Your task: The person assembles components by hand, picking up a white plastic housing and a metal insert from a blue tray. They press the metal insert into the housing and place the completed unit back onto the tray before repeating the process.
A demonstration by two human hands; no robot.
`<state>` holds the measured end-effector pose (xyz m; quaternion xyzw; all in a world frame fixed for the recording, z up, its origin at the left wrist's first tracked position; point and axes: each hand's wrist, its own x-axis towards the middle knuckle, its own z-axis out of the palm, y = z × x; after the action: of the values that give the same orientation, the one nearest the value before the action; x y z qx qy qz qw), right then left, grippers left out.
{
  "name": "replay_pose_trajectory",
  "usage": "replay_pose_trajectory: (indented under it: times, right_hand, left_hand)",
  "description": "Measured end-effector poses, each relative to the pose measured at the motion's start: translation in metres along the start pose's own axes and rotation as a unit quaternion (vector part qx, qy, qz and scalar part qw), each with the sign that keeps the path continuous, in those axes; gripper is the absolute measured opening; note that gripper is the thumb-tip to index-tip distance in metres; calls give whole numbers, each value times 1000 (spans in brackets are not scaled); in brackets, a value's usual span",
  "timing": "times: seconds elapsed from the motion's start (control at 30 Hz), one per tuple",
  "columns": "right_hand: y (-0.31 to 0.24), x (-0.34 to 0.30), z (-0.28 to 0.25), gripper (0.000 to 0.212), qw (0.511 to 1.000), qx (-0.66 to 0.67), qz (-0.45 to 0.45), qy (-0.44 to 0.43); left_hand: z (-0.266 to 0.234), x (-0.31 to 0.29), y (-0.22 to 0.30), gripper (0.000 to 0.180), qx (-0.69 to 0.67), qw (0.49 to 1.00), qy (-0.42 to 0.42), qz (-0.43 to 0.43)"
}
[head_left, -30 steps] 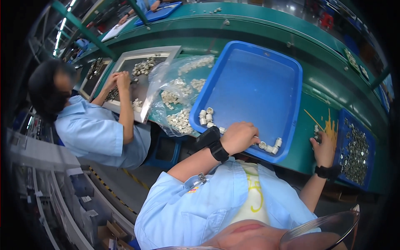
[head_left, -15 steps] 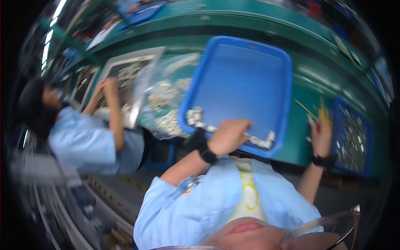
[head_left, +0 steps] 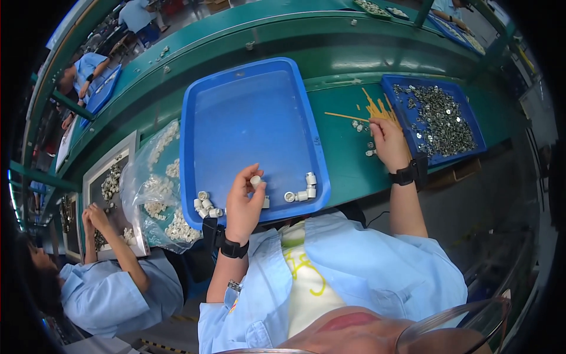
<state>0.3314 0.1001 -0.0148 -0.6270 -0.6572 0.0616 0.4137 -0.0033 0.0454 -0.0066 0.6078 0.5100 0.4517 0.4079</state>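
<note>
My left hand (head_left: 242,203) is above the near edge of a large blue tray (head_left: 316,147). Between its thumb and fingers it grips a small white cylindrical part (head_left: 256,182), with the round end facing up. Similar white parts lie along the tray's near side: a cluster (head_left: 206,206) to the left of the hand and a short row (head_left: 300,194) to the right. To the right of the tray, my right hand (head_left: 390,144) pinches a thin wooden stick (head_left: 345,117) that points left. More such sticks (head_left: 377,106) lie just beyond its fingers, and a few small metal parts (head_left: 370,150) lie beside it.
A smaller blue tray (head_left: 404,121) full of small metal parts stands at the right. Left of the large tray is a clear plastic bag (head_left: 141,197) of white parts. A co-worker (head_left: 118,289) handles parts over a pale-framed tray (head_left: 141,236) further left. A green ledge (head_left: 330,53) runs behind.
The view has swung, so the trays appear further left. My left hand has turned from palm down over the white parts to holding one up. My right hand still has a stick.
</note>
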Motion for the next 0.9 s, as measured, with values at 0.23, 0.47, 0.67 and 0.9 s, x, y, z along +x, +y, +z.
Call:
replay_pose_trajectory:
  times: [0.23, 0.47, 0.67, 0.9]
  right_hand:
    - [3, 5, -3, 23, 964, 242, 105, -33]
    - [30, 9, 3, 27, 923, 346, 139, -94]
    - [-36, 7, 8, 24, 865, 448, 138, -182]
    - [-110, -1, 27, 19, 803, 497, 77, -320]
  left_hand:
    - [-6, -6, -6, 33, -205, 978, -1, -40]
    - [-5, -7, 2, 31, -87, 995, -8, -47]
    - [-5, -11, 3, 29, -87, 995, 18, -38]
    - [1, -6, 2, 27, -168, 983, -29, -68]
